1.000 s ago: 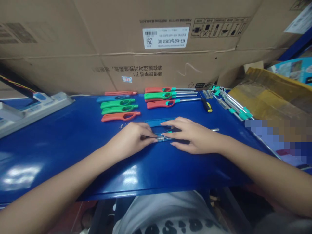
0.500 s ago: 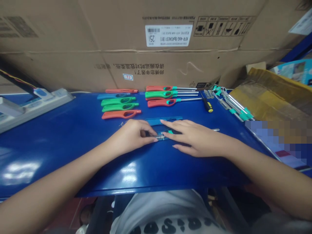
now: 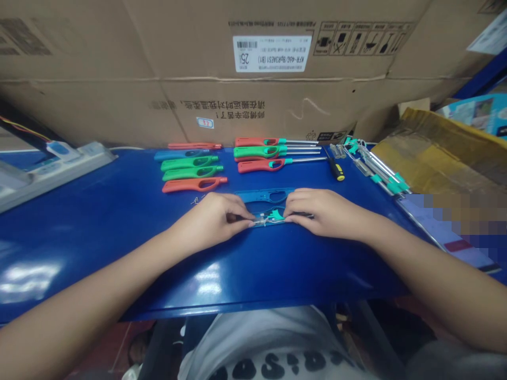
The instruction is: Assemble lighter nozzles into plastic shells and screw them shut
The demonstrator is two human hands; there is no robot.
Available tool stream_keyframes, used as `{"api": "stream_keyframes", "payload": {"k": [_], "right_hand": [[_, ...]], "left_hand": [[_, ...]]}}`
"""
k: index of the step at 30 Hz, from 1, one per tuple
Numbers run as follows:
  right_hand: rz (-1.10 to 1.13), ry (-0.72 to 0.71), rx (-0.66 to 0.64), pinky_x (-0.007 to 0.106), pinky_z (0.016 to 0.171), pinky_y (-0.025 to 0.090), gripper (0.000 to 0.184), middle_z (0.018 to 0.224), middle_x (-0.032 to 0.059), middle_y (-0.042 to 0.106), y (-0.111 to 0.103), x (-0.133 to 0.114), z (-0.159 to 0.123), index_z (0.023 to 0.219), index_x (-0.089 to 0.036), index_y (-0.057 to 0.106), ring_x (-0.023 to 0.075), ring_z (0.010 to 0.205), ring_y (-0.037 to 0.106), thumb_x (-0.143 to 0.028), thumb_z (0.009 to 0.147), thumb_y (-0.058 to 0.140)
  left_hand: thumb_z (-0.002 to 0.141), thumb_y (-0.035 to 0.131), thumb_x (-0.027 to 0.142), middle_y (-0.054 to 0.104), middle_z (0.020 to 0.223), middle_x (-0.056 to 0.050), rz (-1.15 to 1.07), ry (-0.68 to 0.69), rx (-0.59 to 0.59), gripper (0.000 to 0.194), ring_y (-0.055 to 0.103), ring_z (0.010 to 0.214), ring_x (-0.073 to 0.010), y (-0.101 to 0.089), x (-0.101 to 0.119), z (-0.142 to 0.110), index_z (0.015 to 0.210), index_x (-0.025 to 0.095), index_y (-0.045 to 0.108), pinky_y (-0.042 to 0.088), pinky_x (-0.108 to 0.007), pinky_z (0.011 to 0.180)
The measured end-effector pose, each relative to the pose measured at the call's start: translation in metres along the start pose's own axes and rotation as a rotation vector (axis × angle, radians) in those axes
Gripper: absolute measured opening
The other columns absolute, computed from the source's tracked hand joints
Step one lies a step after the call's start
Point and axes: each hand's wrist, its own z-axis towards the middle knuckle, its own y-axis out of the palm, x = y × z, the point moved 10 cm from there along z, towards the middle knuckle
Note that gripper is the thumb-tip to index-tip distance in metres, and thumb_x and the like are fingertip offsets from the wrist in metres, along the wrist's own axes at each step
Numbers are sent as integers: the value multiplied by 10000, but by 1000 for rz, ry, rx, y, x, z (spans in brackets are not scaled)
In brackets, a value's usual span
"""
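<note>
On the blue table lies an open blue lighter (image 3: 258, 224), of the long-necked utility kind, its inner parts showing: a clear piece, thin wires and a green trigger (image 3: 276, 215). My left hand (image 3: 222, 214) is closed, thumb and fingers pinching its left end. My right hand (image 3: 322, 211) pinches the right end beside the trigger, its fingers covering most of the handle loop and the metal tube. Just behind lies the other blue handle half (image 3: 257, 196), its right end touching or close to my right fingers. Small screws (image 3: 195, 200) rest behind my left hand.
At the back left, red, green and blue handle shells (image 3: 194, 184) lie in a row. Beside them are lighters with metal tubes (image 3: 261, 166) and a screwdriver (image 3: 337, 170). Tube assemblies (image 3: 386, 171) lie right, near a taped carton (image 3: 428, 142). A power strip (image 3: 59, 169) stands left.
My right hand has drawn its spread fingers back to the right and closed them on the lighter's right end, uncovering the green trigger. My left hand keeps its pinch.
</note>
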Motion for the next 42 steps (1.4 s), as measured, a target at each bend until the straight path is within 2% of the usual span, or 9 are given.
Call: {"api": "stream_keyframes", "payload": {"k": [6,10,12,15,21,31,35,39,42], "right_hand": [[22,13,14,293,768,465,156,929,44,711,-1,1,0,904,-196,717,189,882,649,-194,963,573],[-27,8,8,290,764,460,127,922,40,710,-2,-2,-1,907,-202,714,189,882,651,-183,943,594],[-40,-6,9,291,764,461,125,922,42,707,-2,-4,0,908,-197,713,190,889,649,-179,941,594],[-42,-12,20,299,758,465,137,917,46,702,-2,-4,0,913,-189,717,198,898,650,-191,950,584],[63,42,56,294,800,489,166,1066,54,699,-12,11,-4,1036,-203,725,190,949,665,-186,923,605],[92,75,-37,295,785,493,105,972,9,715,-8,17,-5,931,-220,731,170,892,660,-172,906,641],[62,59,76,337,849,512,134,1026,50,693,-13,18,-4,997,-212,728,201,961,644,-233,939,609],[-48,37,186,443,980,482,264,1206,107,633,-14,22,-2,1140,-218,717,257,1120,575,-178,971,518],[-83,83,202,500,1004,463,218,1259,107,603,-8,34,0,1074,-234,730,283,1158,552,-174,941,568]], "left_hand": [[887,680,338,739,918,-42,104,-18,4,206,639,693,-156,-1,2,-3,1010,221,798,485,-277,638],[897,658,354,733,1063,-63,258,137,55,253,629,925,-231,0,24,-6,1091,227,758,484,-355,833],[901,653,345,701,1183,-73,288,225,32,282,593,1041,-253,8,34,-8,1147,241,742,451,-398,951],[925,632,343,648,1308,-63,304,253,-14,329,550,1153,-261,19,36,-10,1240,283,704,406,-431,1032],[953,601,313,640,1322,-53,282,235,-23,334,568,1199,-238,23,31,-10,1278,284,669,398,-429,1059],[967,577,289,649,1296,-71,254,248,-3,291,595,1197,-231,22,31,-10,1237,241,676,418,-431,1064],[972,567,269,650,1281,-82,238,258,1,286,594,1192,-228,22,31,-10,1229,221,680,438,-429,1070],[972,566,264,634,1296,-95,221,259,-4,302,570,1219,-229,25,31,-10,1250,207,673,455,-420,1080],[970,566,256,624,1316,-97,213,266,-3,319,565,1229,-232,26,32,-11,1271,213,665,467,-414,1081]]}}
